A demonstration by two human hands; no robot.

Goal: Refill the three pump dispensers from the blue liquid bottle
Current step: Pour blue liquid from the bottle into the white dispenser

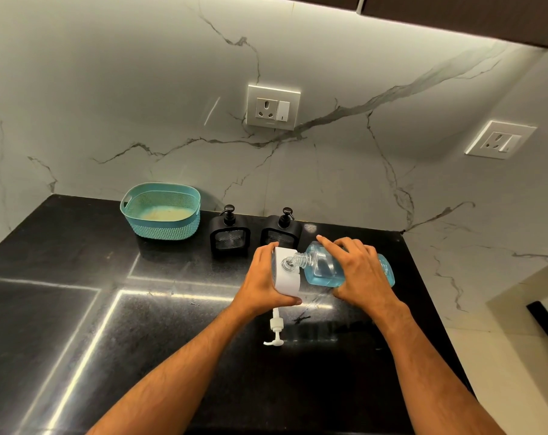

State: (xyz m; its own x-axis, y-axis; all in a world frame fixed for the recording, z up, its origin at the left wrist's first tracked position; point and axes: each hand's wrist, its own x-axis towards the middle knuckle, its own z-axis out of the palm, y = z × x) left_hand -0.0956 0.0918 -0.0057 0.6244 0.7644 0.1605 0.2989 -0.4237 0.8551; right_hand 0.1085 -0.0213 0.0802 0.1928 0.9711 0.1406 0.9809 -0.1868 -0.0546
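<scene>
Refilling at a black stone counter (pixel 78 309), seen from above the person's arms. The left hand (pixel 266 277) grasps a white dispenser (pixel 285 277) standing near the counter's centre, fingers wrapped around its left and near sides. The right hand (pixel 360 271) grasps the blue liquid bottle (pixel 323 268), which lies tipped nearly flat at 3 o'clock of the white dispenser, its threaded neck meeting the dispenser's open top. A white pump head (pixel 275 329) lies on the counter at 6 o'clock, just beside the left wrist. Two black dispensers (pixel 229 235) (pixel 281 232), pumps fitted, stand at 11 and 12 o'clock by the marble wall (pixel 141 89). A teal basket (pixel 161 210) sits farther off at 10 o'clock.
</scene>
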